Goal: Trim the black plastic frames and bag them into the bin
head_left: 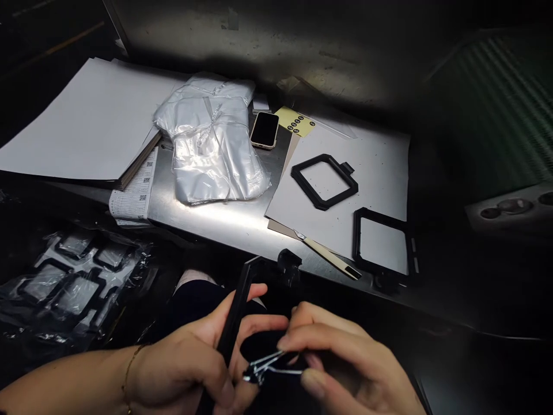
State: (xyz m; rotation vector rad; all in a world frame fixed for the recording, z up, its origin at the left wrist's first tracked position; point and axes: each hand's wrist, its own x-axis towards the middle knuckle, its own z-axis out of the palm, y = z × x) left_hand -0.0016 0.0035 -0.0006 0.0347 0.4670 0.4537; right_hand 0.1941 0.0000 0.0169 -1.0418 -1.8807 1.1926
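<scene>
Metal clippers [256, 373], right hand [348, 353] curled, pinching

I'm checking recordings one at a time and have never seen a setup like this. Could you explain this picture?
There is no machine: these are a person's bare hands. A camera worn on the head took this single view, looking forward and down. The left hand holds a black frame piece; the right hand pinches a small metal clipper beside it. Whether they touch is unclear.

On the metal table lie a stack of white sheets, bundled clear plastic bags, a phone and a pale board. One black frame rests on that board, a second frame partly on it, and a cutter knife across its near edge.
</scene>
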